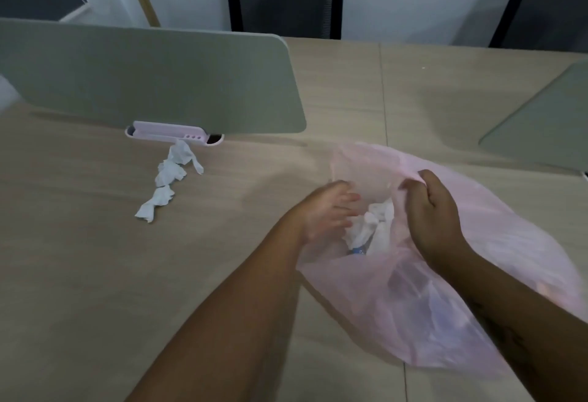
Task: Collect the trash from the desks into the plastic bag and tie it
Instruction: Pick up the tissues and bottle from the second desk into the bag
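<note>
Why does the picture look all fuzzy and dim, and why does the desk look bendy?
Head view: the room light is dim and soft, so shadows are faint; the left hand and the thin pink plastic bag are smeared, probably by motion; the wide lens curves the pale wooden desk and the grey-green divider panel.

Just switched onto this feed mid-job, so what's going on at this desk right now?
A person is clearing trash into a pink plastic bag lying on the desk. The right hand pinches the bag's rim to hold the mouth open, while the left hand is at the opening, fingers spread, empty. White tissue is already inside. More crumpled tissues lie on the desk to the left, near the grey divider. The bag is not tied yet.
</note>
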